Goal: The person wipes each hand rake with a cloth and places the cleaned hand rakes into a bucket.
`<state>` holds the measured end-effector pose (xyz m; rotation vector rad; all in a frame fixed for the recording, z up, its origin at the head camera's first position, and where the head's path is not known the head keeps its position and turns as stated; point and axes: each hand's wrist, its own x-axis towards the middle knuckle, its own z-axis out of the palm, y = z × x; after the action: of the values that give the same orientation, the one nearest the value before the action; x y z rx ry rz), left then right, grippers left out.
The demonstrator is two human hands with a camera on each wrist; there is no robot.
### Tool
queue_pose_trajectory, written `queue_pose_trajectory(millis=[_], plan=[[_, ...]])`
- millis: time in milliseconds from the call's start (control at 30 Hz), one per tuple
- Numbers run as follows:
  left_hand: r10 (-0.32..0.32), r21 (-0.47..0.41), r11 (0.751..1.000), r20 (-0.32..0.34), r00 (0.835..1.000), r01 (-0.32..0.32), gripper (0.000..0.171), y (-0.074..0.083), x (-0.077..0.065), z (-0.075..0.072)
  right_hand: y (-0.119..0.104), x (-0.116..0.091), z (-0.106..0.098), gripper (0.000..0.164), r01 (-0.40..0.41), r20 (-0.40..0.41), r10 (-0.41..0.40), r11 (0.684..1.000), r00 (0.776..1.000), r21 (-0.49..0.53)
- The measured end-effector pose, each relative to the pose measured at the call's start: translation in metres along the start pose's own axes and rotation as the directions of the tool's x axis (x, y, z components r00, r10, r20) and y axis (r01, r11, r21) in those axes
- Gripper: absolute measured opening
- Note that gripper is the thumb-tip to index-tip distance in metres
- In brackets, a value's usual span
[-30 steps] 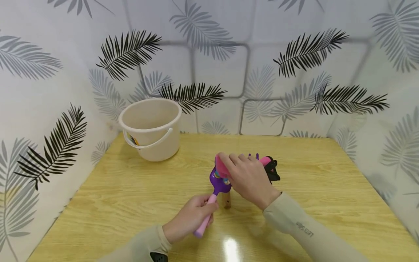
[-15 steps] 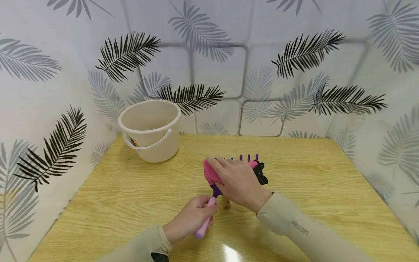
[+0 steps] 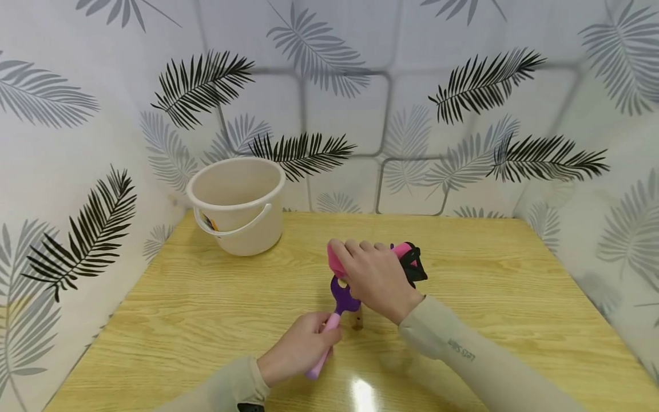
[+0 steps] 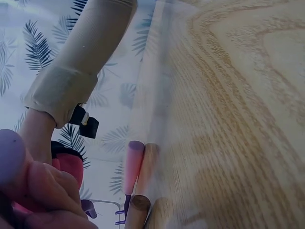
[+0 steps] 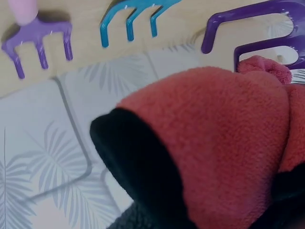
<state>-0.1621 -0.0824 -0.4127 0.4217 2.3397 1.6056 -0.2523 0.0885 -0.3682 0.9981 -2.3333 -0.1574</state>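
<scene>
My left hand grips the pink handle of a purple-headed garden hand fork, which is tilted up and away over the table. Its broad prongs appear in the right wrist view. My right hand holds a pink cloth with black edging against the far part of the fork head, which it partly hides. In the right wrist view the fluffy cloth bulges beside the prongs. The handle's lilac end sticks out of my left fist in the left wrist view.
A cream bucket with a handle stands at the back left of the wooden table. Beyond my right hand lie a purple hand rake and a blue one. A wooden handle shows below the fork head.
The cloth first slid left and down over the fork head, then back up and slightly right, baring the lower purple part again. My left hand keeps its hold, shifting only a little.
</scene>
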Motion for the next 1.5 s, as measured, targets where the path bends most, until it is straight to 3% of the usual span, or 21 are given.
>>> queue_pose_trajectory(millis=[133,300,367,500,633,867,1133,1333,1500], plan=[[-0.003,-0.062,0.998,0.001,1.0,0.004,0.021,0.002,0.002,-0.002,0.003,-0.002,-0.004,0.082,0.01,-0.027,-0.011,1.0,1.0,-0.023],[-0.022,-0.124,0.992,0.018,1.0,0.024,0.022,0.005,0.002,-0.005,0.008,-0.004,-0.007,0.061,0.0,-0.101,-0.006,0.998,0.995,-0.066],[-0.02,-0.124,0.992,0.019,1.0,0.023,0.021,0.004,0.001,-0.006,0.009,-0.005,-0.008,0.051,-0.019,-0.108,0.015,0.999,0.994,-0.029],[-0.01,-0.138,0.99,0.009,1.0,0.011,0.019,0.002,0.001,-0.007,0.002,-0.009,-0.011,0.058,-0.043,-0.07,0.056,0.984,0.996,0.172],[-0.012,-0.186,0.982,0.016,1.0,0.015,0.02,0.004,0.003,-0.01,-0.006,-0.014,-0.009,0.061,-0.032,-0.034,0.042,0.963,0.999,0.267],[0.008,-0.132,0.991,0.041,0.999,-0.002,0.023,0.001,0.0,-0.01,-0.002,-0.017,0.004,0.058,-0.013,-0.047,0.022,0.983,0.999,0.184],[0.004,-0.188,0.982,0.026,1.0,0.001,0.024,0.0,0.0,-0.008,0.012,-0.022,0.001,0.057,-0.008,-0.087,0.013,0.998,0.996,0.061],[-0.026,-0.226,0.974,0.019,0.999,0.03,0.024,-0.003,0.002,-0.009,0.014,-0.032,-0.01,0.062,-0.105,-0.043,0.118,0.968,0.992,0.227],[-0.041,-0.275,0.96,0.027,0.999,0.047,0.023,-0.002,0.003,-0.011,0.007,-0.04,-0.007,0.061,-0.089,0.017,0.088,0.952,0.996,0.294]])
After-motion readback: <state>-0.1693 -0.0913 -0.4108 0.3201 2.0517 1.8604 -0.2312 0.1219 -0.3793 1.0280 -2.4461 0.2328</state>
